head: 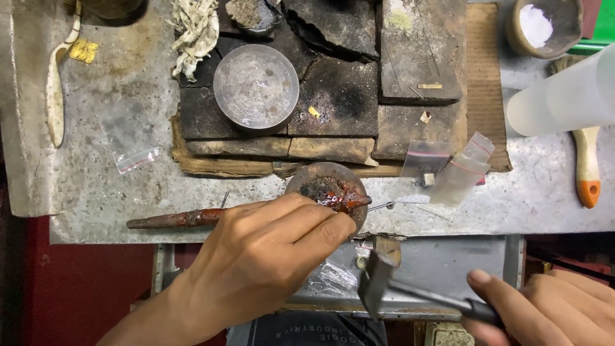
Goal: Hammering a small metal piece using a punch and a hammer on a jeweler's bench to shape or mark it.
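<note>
Lying across the bench (pixel 96 205), the stick (pixel 173 220) ends at a red-waxed block (pixel 330 192), where the left hand (pixel 269 256) pinches its tip closed to steady it. Right hand (pixel 551 307) grips the hammer (pixel 378 282), head raised below.

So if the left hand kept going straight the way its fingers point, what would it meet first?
The left hand points up and right, fingertips already at the round dark block with reddish wax. That block comes first; beyond it lie small clear bags. Depth is hard to judge.
</note>
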